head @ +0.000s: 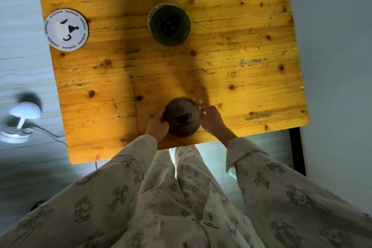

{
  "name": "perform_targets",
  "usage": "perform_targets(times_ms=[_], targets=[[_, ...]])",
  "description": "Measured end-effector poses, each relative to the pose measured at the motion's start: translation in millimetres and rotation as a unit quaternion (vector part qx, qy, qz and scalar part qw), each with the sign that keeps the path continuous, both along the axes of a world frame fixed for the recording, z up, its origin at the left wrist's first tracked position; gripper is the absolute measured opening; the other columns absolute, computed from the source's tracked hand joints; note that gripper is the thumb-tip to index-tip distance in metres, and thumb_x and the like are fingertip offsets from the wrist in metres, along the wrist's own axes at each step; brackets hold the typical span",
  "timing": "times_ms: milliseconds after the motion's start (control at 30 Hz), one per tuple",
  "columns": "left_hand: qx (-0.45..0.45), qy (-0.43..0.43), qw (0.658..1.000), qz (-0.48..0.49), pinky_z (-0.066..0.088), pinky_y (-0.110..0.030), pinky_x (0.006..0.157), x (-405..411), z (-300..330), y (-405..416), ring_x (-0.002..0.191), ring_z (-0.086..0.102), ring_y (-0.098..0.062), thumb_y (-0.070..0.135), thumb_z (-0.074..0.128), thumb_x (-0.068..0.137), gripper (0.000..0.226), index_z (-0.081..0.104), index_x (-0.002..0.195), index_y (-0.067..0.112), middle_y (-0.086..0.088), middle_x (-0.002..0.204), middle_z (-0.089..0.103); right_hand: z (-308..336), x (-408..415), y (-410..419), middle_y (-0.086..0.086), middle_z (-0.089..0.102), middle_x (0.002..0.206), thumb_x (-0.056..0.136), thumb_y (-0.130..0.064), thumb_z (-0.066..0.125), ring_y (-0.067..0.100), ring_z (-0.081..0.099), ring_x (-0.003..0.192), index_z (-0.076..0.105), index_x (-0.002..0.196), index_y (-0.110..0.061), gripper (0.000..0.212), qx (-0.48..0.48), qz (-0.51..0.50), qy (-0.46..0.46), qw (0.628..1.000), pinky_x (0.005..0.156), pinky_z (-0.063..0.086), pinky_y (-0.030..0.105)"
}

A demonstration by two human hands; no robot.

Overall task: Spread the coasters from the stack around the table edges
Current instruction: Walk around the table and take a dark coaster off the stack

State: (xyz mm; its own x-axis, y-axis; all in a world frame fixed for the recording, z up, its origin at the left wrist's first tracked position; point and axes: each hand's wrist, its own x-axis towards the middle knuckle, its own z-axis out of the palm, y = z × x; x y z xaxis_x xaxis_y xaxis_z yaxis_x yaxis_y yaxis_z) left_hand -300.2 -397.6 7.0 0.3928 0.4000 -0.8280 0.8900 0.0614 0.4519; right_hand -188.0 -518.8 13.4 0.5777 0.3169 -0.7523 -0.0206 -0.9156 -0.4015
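- The left hand and the right hand grasp a brown coaster with a cup picture, one on each side, near the close edge of the wooden table.
- A stack of coasters, green on top, lies in the middle, further away.
- A white coaster lies near the left edge.
- A white lamp stands on the floor, left of the table.

1. Dim room; warm light falls on the wooden table.
2. A broad dark shadow runs down the table's centre.
3. The white lamp at left frame is motion-blurred.
4. Wide-angle distortion bends the frame edges.
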Motion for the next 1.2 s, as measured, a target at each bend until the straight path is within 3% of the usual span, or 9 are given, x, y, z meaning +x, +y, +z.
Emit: perform_targets(times_ms=[333,500,733,1200], targets=[[-0.014,-0.009,0.999,-0.042,0.017,-0.037,0.115,-10.7,2.2,-4.8,0.136,0.026,-0.033,-0.003,0.035,0.086,0.058,0.03,0.141,0.016,-0.016,0.151,0.022,1.7,-16.4,-13.6,0.022,0.056,0.126,0.09,-0.007,0.04,0.039,0.052,0.115,0.048,0.133,-0.015,0.045,-0.008,-0.035,0.022,0.999,0.094,0.044,0.039],[-0.008,-0.003,0.999,-0.043,0.016,-0.041,0.115,-14.3,1.7,-8.2,0.135,0.024,-0.036,-0.001,0.035,0.087,0.06,0.026,0.141,0.023,-0.016,0.15,0.017,2.7,-18.1,-16.3,0.021,0.058,0.125,0.092,-0.007,0.04,0.037,0.05,0.119,0.049,0.133,-0.013,0.043,-0.003,-0.029,0.022,0.999,0.097,0.042,0.039],[-0.02,0.003,0.999,-0.038,0.018,-0.045,0.115,-17.4,-1.5,-9.1,0.133,0.026,-0.037,0.0,0.034,0.087,0.06,0.027,0.141,0.024,-0.015,0.149,0.02,2.5,-19.2,-19.5,0.021,0.058,0.127,0.093,-0.01,0.04,0.037,0.052,0.116,0.051,0.132,-0.014,0.041,-0.004,-0.037,0.038,0.999,0.097,0.043,0.039],[-0.036,-0.008,0.999,-0.039,0.019,-0.037,0.114,-19.8,0.2,-13.0,0.135,0.026,-0.035,-0.004,0.034,0.087,0.059,0.026,0.142,0.017,-0.017,0.149,0.018,4.5,-17.8,-24.7,0.018,0.053,0.135,0.093,-0.015,0.043,0.035,0.05,0.122,0.052,0.131,-0.014,0.039,-0.016,-0.041,0.046,0.998,0.1,0.041,0.037]])
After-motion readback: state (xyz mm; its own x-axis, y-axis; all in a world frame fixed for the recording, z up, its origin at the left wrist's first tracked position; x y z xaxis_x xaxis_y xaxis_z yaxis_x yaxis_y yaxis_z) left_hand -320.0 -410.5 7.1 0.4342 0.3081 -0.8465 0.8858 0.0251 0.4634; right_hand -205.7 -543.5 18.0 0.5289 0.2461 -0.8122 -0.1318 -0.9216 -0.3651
